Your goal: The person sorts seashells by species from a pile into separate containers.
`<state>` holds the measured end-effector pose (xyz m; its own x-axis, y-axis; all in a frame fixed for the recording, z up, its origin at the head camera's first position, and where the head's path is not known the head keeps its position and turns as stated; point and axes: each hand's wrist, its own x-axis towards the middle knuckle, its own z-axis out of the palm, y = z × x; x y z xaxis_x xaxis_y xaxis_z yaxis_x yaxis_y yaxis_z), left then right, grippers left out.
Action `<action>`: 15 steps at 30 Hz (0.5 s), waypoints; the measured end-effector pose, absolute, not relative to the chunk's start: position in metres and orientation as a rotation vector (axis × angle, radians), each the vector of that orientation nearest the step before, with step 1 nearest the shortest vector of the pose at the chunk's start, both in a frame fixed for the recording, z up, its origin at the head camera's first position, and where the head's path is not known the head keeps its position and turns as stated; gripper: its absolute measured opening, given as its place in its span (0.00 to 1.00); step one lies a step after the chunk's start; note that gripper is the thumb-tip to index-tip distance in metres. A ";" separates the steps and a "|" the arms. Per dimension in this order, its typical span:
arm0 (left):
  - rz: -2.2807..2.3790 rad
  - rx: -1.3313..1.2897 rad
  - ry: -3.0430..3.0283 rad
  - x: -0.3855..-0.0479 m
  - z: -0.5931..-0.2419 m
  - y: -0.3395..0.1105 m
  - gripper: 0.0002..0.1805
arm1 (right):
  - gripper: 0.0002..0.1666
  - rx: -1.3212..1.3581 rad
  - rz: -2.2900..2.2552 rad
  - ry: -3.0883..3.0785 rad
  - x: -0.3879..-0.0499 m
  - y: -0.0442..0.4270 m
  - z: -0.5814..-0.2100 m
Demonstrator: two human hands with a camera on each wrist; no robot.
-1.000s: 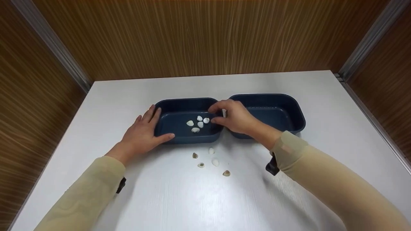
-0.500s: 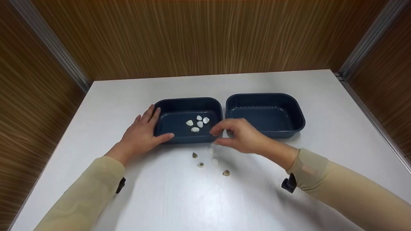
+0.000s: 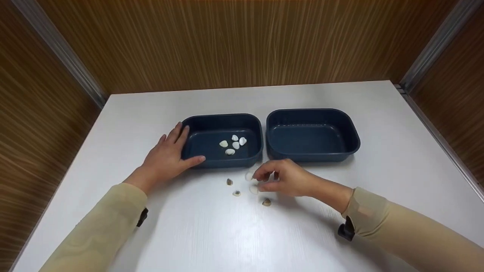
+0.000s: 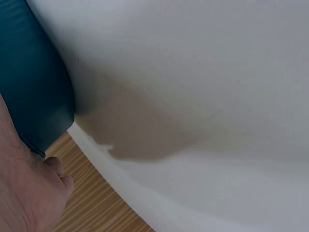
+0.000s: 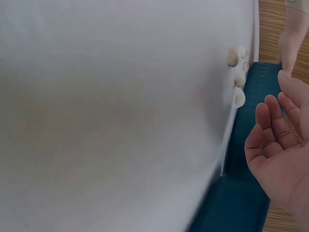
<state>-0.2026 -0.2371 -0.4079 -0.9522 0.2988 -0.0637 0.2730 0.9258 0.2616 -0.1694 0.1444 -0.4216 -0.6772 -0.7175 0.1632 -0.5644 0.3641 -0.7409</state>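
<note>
My left hand [image 3: 165,156] rests with spread fingers on the left end of a dark blue container [image 3: 202,143]. Several white seashells [image 3: 230,152] lie inside that container. In front of it, more shells are scattered on the table: two pale ones, [image 3: 248,176] among them, and three with brown markings, including a brown shell [image 3: 267,202]. My right hand [image 3: 289,179] is just beside the two pale shells, thumb and fingers apart and bent, with nothing seen between them. In the right wrist view, the loose shells [image 5: 239,98] appear beyond the right hand [image 5: 285,140].
A second dark blue container [image 3: 310,139] stands to the right of the first, with a narrow gap between them. Both sit on a white table [image 3: 211,234]. Wood-grain panels [image 3: 242,45] enclose the back and sides.
My right hand has moved from over the left container's right end toward the front, down to the loose pale shells. My left hand has stayed in place.
</note>
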 end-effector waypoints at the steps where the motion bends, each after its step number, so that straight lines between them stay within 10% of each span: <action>1: 0.383 0.442 2.982 -0.203 -0.408 -0.237 0.68 | 0.14 -1.147 -1.210 2.424 -0.169 0.145 -0.423; 15: 0.366 0.455 2.994 -0.201 -0.406 -0.237 0.66 | 0.25 -1.052 -1.157 2.257 -0.174 0.143 -0.436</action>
<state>-0.2012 -0.2366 -0.4061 -0.9514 0.3033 -0.0535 0.2815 0.9268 0.2485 -0.1745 0.1434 -0.4358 -0.6403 -0.7681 -0.0067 -0.4431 0.3764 -0.8137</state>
